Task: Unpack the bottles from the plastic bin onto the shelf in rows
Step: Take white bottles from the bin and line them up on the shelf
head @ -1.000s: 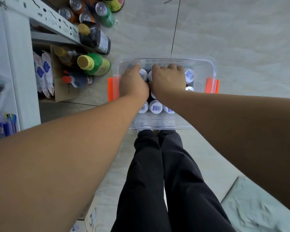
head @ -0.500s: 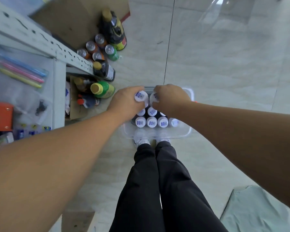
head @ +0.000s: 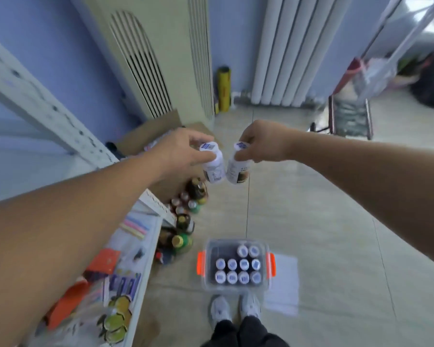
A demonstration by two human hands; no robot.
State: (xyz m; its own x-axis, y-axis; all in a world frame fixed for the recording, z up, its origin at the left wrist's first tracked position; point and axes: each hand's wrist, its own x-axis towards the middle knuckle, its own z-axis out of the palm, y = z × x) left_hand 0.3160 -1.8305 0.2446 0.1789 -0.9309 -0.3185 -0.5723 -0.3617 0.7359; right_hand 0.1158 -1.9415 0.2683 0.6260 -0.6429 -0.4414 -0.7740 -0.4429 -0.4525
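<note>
Both hands are up in mid-air, well above the floor, and each one has a bottle. The left hand (head: 183,149) has its fingers (head: 203,156) curled round the top of a white bottle (head: 213,169), pinching it just under the labelled cap. The right hand (head: 261,144) does the same to a second white bottle (head: 237,169), fingers wrapped round its neck. The two bottles hang just beside each other between the hands, both slightly tilted. Whether they are touching, I cannot tell.

Down on the tiled floor, near the person's white shoes (head: 233,309), sits the clear plastic bin (head: 236,288) with an orange latch (head: 201,262) on each side. Inside it, the remaining bottles (head: 237,270) stand upright, white caps up: four in the near row, four in the middle row, and two at the far right. The far left corner of the bin is bare. A pale flat sheet (head: 283,281) lies just right of the bin.

On the left runs the white metal shelf (head: 148,249), with packets and small goods lying on it, all blurred. On the floor at its foot stands a cluster of dark and green drink bottles (head: 183,221), and beyond them an open cardboard box (head: 150,136). Against the far wall stands a white radiator (head: 286,46).
</note>
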